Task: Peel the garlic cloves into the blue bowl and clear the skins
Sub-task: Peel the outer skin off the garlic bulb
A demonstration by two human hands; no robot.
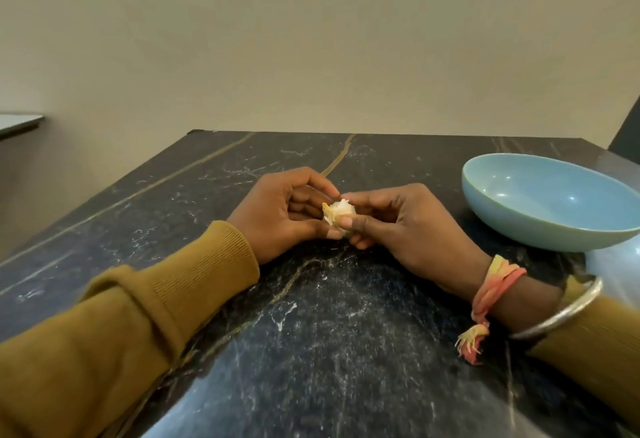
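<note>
A small white garlic piece (337, 212) with papery skin sits between my two hands, just above the middle of the black marble table (311, 333). My left hand (277, 216) cups it from the left, thumb and forefinger pinched on it. My right hand (405, 226) grips it from the right with thumb and fingertips. The blue bowl (550, 200) stands on the table to the right of my right hand, and I see nothing inside it.
The table's far edge meets a beige wall (311, 39). A pale ledge (19, 122) juts in at the far left. A dark object (628, 133) stands behind the bowl at the right edge. My right wrist wears a thread band and a metal bangle.
</note>
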